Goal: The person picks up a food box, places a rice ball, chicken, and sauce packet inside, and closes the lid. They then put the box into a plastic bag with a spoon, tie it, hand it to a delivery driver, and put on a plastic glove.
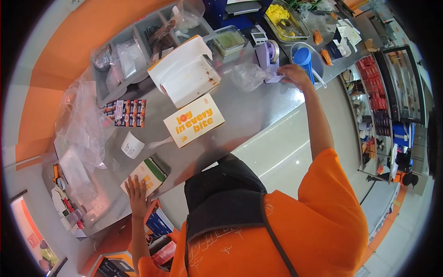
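Observation:
At the lower left my left hand rests with its fingers spread on a small cream box with orange print and a green side. My right hand reaches to the purple tape dispenser; its fingers are bent together by the dispenser's edge, and what they pinch is too small to name. A clear plastic bag lies against the dispenser's left side. Between my hands sits a closed cream box reading "joy in every bite". Behind it stands an open, stained white box.
A grey divided bin lies at the back left, near crumpled plastic. A white paper cup and printed sachets are on the steel counter. Right of the dispenser is a bowl with a blue cup; behind is a tray of yellow food.

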A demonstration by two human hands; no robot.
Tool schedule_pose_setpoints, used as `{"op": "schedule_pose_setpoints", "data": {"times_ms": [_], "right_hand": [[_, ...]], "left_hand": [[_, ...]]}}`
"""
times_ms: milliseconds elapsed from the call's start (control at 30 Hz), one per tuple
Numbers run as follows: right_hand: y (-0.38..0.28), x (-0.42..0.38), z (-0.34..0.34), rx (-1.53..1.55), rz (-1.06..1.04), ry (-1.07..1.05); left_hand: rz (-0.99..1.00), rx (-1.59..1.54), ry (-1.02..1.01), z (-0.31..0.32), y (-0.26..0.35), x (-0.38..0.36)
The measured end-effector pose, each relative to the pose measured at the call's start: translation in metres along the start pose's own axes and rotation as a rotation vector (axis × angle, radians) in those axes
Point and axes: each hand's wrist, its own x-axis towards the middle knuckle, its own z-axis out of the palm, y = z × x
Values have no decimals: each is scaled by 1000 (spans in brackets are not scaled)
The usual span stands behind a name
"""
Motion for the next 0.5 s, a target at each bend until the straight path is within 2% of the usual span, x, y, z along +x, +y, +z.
{"op": "schedule_pose_setpoints", "data": {"times_ms": [133,267,367,500], "right_hand": [[4,3,-10,172,44,-62],[15,-9,-12,431,-40,-66],[39,-18,-5,347,-144,0],[79,-1,21,322,-179,84]], "left_hand": [[4,18,-5,2,0,-1],[-5,22,-13,0,3,1],[-5,26,-18,1,2,1],[6,2,-20,-1,3,2]]}}
